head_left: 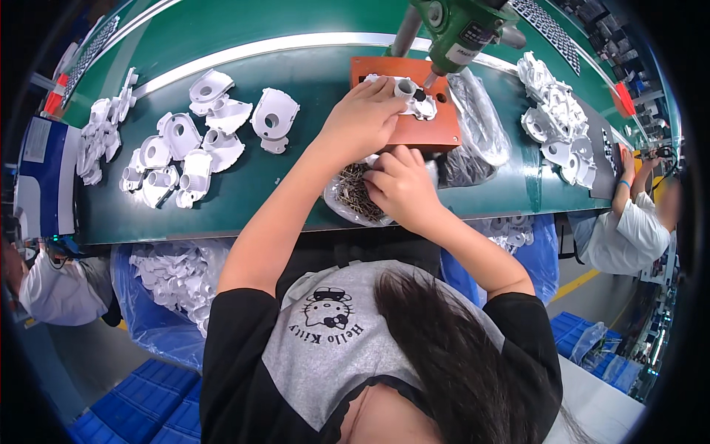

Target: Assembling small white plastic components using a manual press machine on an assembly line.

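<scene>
Our left hand (364,117) grips a white plastic part (424,109) with 1 hollow tube (404,88) on an orange block (421,135); our right hand (404,185) curls over silvery metal pins (353,192), grip unclear.

From head height, one wide fisheye view faces down, near the left hand (366,117) and right hand (407,188).
</scene>
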### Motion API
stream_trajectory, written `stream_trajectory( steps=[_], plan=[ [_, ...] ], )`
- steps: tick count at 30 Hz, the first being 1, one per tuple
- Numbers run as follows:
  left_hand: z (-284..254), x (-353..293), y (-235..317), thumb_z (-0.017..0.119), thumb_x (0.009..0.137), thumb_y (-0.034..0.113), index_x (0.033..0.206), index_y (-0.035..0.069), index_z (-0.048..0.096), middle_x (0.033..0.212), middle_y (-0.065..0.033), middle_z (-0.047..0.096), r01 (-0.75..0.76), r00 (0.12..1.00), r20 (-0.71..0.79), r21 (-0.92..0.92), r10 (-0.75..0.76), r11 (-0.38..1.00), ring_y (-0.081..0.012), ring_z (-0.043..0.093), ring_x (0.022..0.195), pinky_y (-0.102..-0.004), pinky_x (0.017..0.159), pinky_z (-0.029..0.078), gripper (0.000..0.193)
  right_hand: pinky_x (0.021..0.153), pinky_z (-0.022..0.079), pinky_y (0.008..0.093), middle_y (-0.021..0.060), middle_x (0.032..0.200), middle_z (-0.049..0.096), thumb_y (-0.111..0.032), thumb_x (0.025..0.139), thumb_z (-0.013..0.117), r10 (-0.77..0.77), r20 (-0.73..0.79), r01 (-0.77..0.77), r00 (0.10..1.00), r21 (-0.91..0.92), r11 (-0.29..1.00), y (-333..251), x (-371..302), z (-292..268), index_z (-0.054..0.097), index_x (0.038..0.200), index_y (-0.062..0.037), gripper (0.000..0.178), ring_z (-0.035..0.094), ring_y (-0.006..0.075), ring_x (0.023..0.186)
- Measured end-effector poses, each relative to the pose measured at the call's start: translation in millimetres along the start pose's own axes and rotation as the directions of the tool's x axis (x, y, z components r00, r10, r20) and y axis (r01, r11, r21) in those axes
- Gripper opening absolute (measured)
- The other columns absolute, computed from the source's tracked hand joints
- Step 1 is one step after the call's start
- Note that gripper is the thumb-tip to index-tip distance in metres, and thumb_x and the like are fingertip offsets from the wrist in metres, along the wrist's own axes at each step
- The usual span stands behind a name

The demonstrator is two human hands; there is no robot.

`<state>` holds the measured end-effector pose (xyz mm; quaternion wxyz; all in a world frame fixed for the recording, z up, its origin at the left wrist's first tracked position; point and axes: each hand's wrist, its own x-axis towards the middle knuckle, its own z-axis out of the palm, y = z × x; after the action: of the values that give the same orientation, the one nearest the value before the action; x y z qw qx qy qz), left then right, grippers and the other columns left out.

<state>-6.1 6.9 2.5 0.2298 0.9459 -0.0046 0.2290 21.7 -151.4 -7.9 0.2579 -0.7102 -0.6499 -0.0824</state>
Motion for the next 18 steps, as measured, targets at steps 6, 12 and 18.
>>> stream_trajectory(
  steps=[6, 12, 18],
  plan=[
    [1, -2, 0, 0.053, 0.085, 0.017, 0.105, 0.008, 0.062, 0.131, -0.0123, 0.049, 0.015, 0.999, -0.038, -0.010, -0.016, 1.000, -0.0312, 0.042, 0.124, -0.0407, 0.105, 0.032, 0.024, 0.074, 0.038, 0.0350, 0.0025, 0.082, 0.054, -0.013, 0.060, 0.069, -0.044, -0.018, 0.042, 0.999, -0.077, 0.996, 1, 1, 12, 0.066, 0.075, -0.0081, 0.015, 0.050, 0.0218, 0.085],
    [3, -1, 0, 0.053, 0.083, 0.015, 0.105, 0.008, 0.061, 0.129, -0.0138, 0.050, -0.004, 0.999, -0.043, -0.010, 0.003, 1.000, -0.0313, 0.043, 0.122, -0.0410, 0.105, 0.032, 0.024, 0.074, 0.039, 0.0343, 0.0030, 0.082, 0.055, -0.011, 0.059, 0.067, -0.062, -0.011, 0.060, 0.998, -0.131, 0.990, 0, 2, 17, 0.065, 0.074, -0.0068, 0.015, 0.050, 0.0221, 0.084],
    [5, -2, -1, 0.052, 0.083, 0.015, 0.107, 0.008, 0.060, 0.127, -0.0163, 0.051, -0.001, 0.998, -0.067, -0.015, 0.000, 1.000, -0.0318, 0.044, 0.122, -0.0415, 0.104, 0.032, 0.026, 0.071, 0.042, 0.0358, 0.0061, 0.080, 0.056, -0.007, 0.061, 0.066, -0.031, -0.001, 0.031, 1.000, 0.025, 0.999, 3, 8, -4, 0.063, 0.072, -0.0041, 0.012, 0.052, 0.0255, 0.081]
  ],
)
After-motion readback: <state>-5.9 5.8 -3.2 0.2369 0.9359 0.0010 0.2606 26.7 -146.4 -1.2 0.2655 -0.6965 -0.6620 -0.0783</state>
